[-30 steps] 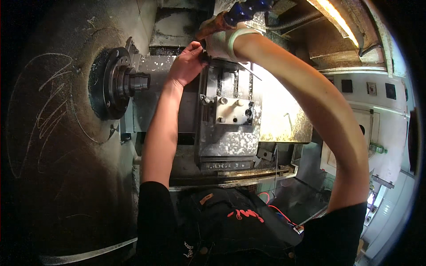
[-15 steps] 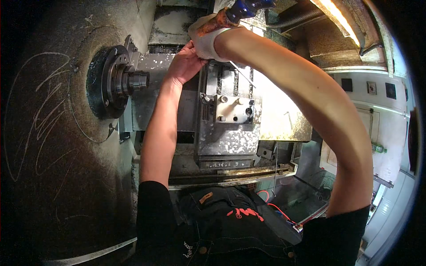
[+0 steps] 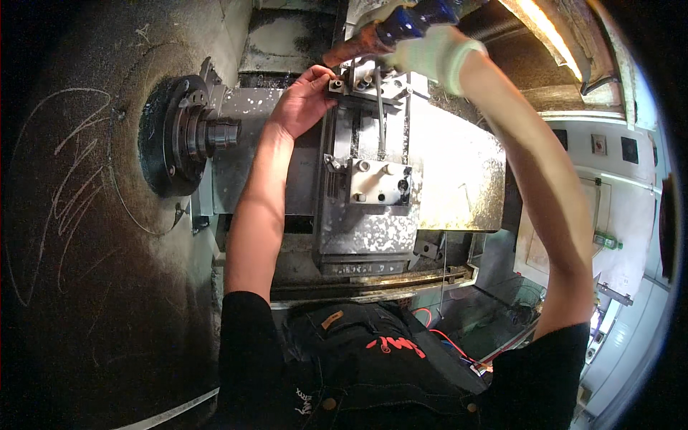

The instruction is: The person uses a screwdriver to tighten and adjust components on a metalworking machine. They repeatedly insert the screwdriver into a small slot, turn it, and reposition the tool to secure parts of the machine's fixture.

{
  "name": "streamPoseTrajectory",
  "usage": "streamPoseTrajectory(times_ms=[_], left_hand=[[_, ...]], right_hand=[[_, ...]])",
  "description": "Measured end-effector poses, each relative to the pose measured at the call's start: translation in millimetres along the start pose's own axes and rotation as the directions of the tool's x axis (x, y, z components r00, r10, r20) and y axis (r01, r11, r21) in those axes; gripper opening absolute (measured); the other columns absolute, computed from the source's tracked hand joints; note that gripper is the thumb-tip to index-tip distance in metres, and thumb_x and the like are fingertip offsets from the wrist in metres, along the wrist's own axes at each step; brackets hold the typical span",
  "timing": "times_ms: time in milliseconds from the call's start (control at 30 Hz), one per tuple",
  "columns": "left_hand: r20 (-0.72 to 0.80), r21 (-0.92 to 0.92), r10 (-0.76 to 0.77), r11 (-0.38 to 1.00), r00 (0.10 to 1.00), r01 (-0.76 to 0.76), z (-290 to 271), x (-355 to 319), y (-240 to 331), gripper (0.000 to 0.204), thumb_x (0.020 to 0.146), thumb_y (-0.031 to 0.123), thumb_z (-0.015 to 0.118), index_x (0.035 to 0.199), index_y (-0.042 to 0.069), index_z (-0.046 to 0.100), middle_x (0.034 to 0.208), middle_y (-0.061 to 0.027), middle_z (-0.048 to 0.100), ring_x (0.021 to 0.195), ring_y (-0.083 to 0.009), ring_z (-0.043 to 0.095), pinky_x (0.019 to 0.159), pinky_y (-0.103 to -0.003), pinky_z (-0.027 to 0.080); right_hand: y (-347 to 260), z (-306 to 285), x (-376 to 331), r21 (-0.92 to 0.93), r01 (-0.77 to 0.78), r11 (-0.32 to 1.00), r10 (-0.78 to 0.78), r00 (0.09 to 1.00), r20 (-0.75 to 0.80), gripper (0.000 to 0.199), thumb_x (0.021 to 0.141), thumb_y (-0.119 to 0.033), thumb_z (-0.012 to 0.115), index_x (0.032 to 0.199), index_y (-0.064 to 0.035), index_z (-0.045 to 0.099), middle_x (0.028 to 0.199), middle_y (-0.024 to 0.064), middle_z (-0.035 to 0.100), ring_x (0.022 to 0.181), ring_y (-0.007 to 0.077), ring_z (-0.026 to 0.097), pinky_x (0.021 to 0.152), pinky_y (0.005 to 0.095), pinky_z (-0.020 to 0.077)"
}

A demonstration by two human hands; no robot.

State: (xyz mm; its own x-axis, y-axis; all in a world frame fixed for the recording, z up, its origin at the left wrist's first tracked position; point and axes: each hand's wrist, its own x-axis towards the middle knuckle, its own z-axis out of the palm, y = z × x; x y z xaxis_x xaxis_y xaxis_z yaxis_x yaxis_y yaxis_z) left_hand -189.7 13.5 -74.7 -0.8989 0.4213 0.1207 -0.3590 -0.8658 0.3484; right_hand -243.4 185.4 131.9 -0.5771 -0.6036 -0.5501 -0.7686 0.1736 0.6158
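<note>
The left hand (image 3: 304,102) pinched a small metal block (image 3: 336,85) at the far tool holder (image 3: 391,88), where a loosened pinch could have let it slip, while the gloved right hand (image 3: 428,56), its grip too blurred to tell, hung beside a hose (image 3: 403,26).

The pale tool block (image 3: 371,184) looks like smooth metal with a soft sheen. Below the block, the slide plate (image 3: 373,235) is grey metal, mottled with bright flecks; to the block's right, the sheet cover (image 3: 462,168) is glossy. Left of the block, the spindle nose (image 3: 223,133) is shiny dark metal; farther left, the wall panel (image 3: 86,287) is matt, scuffed. Above the block: a smooth metal rod (image 3: 381,125), glossy blue plastic hose (image 3: 423,18) and knitted cloth glove (image 3: 430,57).
</note>
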Motion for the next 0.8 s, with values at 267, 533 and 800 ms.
streamPoseTrajectory(times_ms=[267,533,800], left_hand=[[0.002,-0.040,-0.019,0.999,1.000,0.019,-11,-6,3,0.009,0.090,0.013,0.052,0.097,0.010,0.056,0.095,-0.0039,0.062,0.089,-0.0136,0.057,0.080,-0.032,0.045],[-0.015,-0.054,-0.023,0.998,1.000,0.023,-6,-2,1,0.012,0.092,0.016,0.049,0.100,0.008,0.055,0.096,-0.0042,0.060,0.090,-0.0130,0.056,0.083,-0.032,0.044],[-0.010,-0.046,-0.009,0.999,1.000,0.009,-4,-3,2,0.012,0.091,0.016,0.050,0.098,0.008,0.056,0.095,-0.0038,0.060,0.088,-0.0130,0.056,0.082,-0.031,0.044]], right_hand=[[-10,0,-34,0.972,0.232,-0.034,0.691,0.709,-0.145,0.012,0.078,-0.013,0.068,0.084,-0.0045,0.061,0.062,-0.0004,0.058,0.056,0.0068,0.053,0.050,0.0252,0.0420],[-24,-34,-45,0.882,0.209,0.422,0.659,0.598,-0.457,0.018,0.078,-0.014,0.068,0.094,-0.0064,0.065,0.066,0.0018,0.062,0.059,0.0080,0.053,0.056,0.0255,0.0440],[-21,-44,-44,0.850,0.249,0.464,0.613,0.603,-0.511,0.018,0.078,-0.012,0.067,0.094,-0.0069,0.064,0.079,0.0052,0.065,0.069,0.0159,0.061,0.063,0.0274,0.0464]])
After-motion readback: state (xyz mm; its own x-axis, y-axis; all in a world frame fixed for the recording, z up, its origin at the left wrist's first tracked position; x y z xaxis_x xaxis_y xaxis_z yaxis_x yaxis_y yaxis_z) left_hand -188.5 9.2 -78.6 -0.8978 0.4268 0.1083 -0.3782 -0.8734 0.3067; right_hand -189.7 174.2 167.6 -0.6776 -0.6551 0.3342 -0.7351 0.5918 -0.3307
